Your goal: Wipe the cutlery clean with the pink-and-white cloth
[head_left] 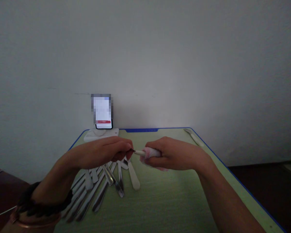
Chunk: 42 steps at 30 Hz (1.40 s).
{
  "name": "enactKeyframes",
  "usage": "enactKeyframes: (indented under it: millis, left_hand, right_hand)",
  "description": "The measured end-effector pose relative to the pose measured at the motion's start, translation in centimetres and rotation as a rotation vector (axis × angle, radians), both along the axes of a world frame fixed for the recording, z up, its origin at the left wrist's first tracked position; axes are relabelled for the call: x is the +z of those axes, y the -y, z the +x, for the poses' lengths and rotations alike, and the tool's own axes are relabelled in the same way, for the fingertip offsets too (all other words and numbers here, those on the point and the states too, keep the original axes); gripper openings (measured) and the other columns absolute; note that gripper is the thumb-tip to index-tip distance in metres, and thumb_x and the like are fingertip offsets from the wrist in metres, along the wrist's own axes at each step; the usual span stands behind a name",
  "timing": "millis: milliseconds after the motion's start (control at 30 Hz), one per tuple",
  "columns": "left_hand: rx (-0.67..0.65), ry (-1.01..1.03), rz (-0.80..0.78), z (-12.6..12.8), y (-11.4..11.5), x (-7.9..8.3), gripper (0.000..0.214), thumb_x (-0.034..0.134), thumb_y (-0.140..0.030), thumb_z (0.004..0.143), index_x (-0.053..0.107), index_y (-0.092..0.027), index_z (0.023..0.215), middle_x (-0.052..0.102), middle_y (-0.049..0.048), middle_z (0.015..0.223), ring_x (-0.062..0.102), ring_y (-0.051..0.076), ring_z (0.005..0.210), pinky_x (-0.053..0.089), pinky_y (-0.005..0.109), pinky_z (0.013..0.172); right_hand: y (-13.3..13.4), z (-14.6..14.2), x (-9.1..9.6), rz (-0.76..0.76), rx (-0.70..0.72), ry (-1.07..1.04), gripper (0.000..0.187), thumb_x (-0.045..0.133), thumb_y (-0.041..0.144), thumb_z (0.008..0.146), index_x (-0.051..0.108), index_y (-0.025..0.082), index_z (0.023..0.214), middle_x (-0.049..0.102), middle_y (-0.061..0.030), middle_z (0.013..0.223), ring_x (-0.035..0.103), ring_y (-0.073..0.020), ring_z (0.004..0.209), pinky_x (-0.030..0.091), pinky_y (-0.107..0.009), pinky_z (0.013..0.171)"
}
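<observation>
My left hand (106,151) is closed, pinching one end of a white-handled utensil (139,152) above the table. My right hand (169,153) is closed round a pale pink cloth (151,152) wrapped about the other end of that utensil. The two hands almost meet at the middle of the view. Below my left hand lies a pile of several metal and white-handled pieces of cutlery (104,186) on the green table (169,200). Most of the held utensil is hidden by fingers and cloth.
A phone (102,111) stands upright on a white stand (100,134) at the table's far left edge, against the wall. A single white-handled utensil (194,137) lies at the far right corner. The table has a blue rim.
</observation>
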<state>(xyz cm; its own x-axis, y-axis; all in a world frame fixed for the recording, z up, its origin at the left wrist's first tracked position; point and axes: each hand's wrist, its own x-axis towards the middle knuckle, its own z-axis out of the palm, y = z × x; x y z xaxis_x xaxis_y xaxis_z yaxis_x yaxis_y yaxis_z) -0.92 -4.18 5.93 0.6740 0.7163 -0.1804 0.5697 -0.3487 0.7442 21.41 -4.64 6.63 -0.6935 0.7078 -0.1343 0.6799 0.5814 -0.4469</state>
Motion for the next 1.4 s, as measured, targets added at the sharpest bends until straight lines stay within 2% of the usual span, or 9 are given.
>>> enactKeyframes:
  millis: [67,133,400,533,833,1000,1167,1300,1400]
  left_hand:
    - [0.000,-0.015,-0.014,0.0,-0.1,0.0,0.039,0.025,-0.039,0.092,0.052,-0.018,0.073,0.042,-0.0029,0.064,0.040,0.011,0.060,0.036,0.020,0.056]
    - [-0.014,-0.035,0.053,0.1,-0.3,0.0,0.038,0.025,-0.037,0.091,0.050,-0.018,0.070,0.044,-0.0025,0.066,0.043,0.011,0.062,0.037,0.021,0.059]
    - [-0.032,-0.152,0.565,2.3,0.3,-0.2,0.026,0.035,-0.029,0.086,0.044,-0.018,0.065,0.041,-0.0050,0.055,0.039,0.010,0.052,0.025,0.023,0.052]
    - [-0.059,-0.144,0.700,3.3,0.9,-0.8,0.020,0.039,-0.027,0.082,0.046,-0.018,0.065,0.043,-0.0045,0.054,0.040,0.011,0.051,0.024,0.024,0.053]
    - [-0.062,-0.126,0.679,2.9,-0.2,-1.2,0.022,0.040,-0.030,0.084,0.046,-0.018,0.066,0.041,-0.0056,0.053,0.039,0.009,0.047,0.023,0.022,0.050]
    - [-0.017,-0.106,0.683,1.8,-1.1,-2.0,0.022,0.041,-0.032,0.083,0.047,-0.017,0.068,0.039,-0.0062,0.053,0.037,0.008,0.047,0.024,0.021,0.048]
    - [0.093,-0.018,0.621,0.7,-2.1,-3.3,0.024,0.040,-0.033,0.082,0.049,-0.016,0.067,0.037,-0.0070,0.050,0.034,0.007,0.045,0.025,0.018,0.045]
    - [0.125,0.005,0.606,0.6,-2.3,-3.7,0.025,0.040,-0.033,0.082,0.050,-0.016,0.066,0.036,-0.0076,0.049,0.032,0.006,0.044,0.025,0.017,0.043]
    - [0.110,-0.013,0.613,1.0,-2.0,-3.6,0.025,0.040,-0.032,0.081,0.049,-0.016,0.064,0.036,-0.0079,0.047,0.032,0.006,0.042,0.024,0.017,0.043]
  right_hand:
    - [0.0,-0.2,-0.1,-0.008,-0.009,0.009,0.026,0.049,0.041,0.082,0.054,0.017,0.074,0.052,0.0018,0.062,0.039,-0.0080,0.053,0.025,-0.022,0.050]
    - [-0.1,0.0,-0.1,-0.025,-0.006,0.013,0.028,0.048,0.042,0.082,0.054,0.017,0.072,0.051,0.0019,0.061,0.040,-0.0081,0.053,0.025,-0.022,0.050]
    - [-0.9,0.8,0.3,-0.151,0.072,-0.040,0.030,0.044,0.040,0.084,0.053,0.015,0.071,0.050,0.0027,0.061,0.041,-0.0081,0.054,0.027,-0.021,0.050]
    - [-0.7,0.0,0.2,-0.108,0.109,-0.085,0.025,0.044,0.034,0.084,0.049,0.016,0.067,0.049,0.0032,0.059,0.041,-0.0079,0.055,0.028,-0.021,0.051]
    - [-1.4,0.0,-0.7,-0.039,0.138,-0.158,0.026,0.040,0.033,0.086,0.050,0.016,0.070,0.051,0.0026,0.065,0.044,-0.0085,0.060,0.030,-0.022,0.056]
    - [-2.0,1.4,-0.7,-0.114,0.101,-0.130,0.032,0.041,0.041,0.086,0.054,0.015,0.074,0.048,0.0025,0.063,0.042,-0.0091,0.057,0.030,-0.022,0.052]
    - [-2.0,2.7,-0.2,-0.211,0.011,-0.147,0.034,0.040,0.044,0.086,0.056,0.014,0.080,0.053,0.0016,0.063,0.045,-0.0090,0.054,0.033,-0.021,0.050]
    - [-2.1,2.9,-0.4,-0.235,-0.014,-0.170,0.036,0.040,0.046,0.086,0.057,0.014,0.084,0.056,0.0010,0.065,0.047,-0.0094,0.054,0.034,-0.021,0.050]
    - [-2.1,2.4,-0.5,-0.211,-0.009,-0.108,0.034,0.043,0.045,0.084,0.058,0.014,0.081,0.056,0.0015,0.064,0.047,-0.0094,0.055,0.033,-0.021,0.051]
